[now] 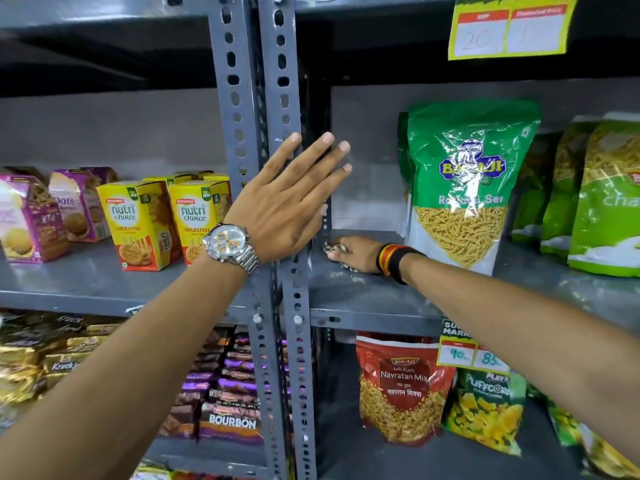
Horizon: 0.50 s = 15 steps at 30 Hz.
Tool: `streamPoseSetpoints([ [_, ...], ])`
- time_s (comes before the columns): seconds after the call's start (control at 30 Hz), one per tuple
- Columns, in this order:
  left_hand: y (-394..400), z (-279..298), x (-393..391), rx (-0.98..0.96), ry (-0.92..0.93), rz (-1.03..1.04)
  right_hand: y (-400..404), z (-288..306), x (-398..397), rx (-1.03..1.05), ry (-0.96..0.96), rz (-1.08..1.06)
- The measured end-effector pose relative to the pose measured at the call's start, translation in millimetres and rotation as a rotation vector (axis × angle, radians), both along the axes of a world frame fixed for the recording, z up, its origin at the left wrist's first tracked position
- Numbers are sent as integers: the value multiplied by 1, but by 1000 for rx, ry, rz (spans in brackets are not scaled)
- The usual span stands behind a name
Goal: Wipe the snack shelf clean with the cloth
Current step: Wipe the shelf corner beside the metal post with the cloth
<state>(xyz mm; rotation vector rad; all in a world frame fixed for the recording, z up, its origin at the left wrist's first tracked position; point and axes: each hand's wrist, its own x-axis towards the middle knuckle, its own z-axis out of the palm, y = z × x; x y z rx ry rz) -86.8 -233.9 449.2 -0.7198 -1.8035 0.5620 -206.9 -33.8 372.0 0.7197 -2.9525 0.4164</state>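
Purple biscuit packs and yellow NutriChoice Digestive boxes line the left bay of a grey steel rack, with Bourbon biscuit packets stacked on the tier below. A person's left hand, a steel wristwatch on the wrist, lies flat against the slotted uprights dividing the two bays, its fingers spread and released, grasping nothing. Just right of the uprights, the right hand presses down on the snack shelf, its fingers clenched on a crumpled patterned cloth that shows only at the hand's edges; the cloth sits on the shelf's bare left end, close to the upright. Red, yellow and black bands circle that wrist. Beside the hand stands a green Balaji Ratlami Sev pouch, with more green pouches further right. Below hang a yellow price tag, a red Navratan Mix bag and a Puffcorn bag.
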Motion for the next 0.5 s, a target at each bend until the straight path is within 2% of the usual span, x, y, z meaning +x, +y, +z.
streamPoseSetpoints([
  [0.17,1,0,1,3,-1,-5,10,0,-13,-14,84,-78],
  [0.37,-1,-1,-5,8,24,-29,19,37,-58,-99,261,-208],
  [0.5,-1,-3,-8,9,50,-37,14,20,-96,24,188,-389],
])
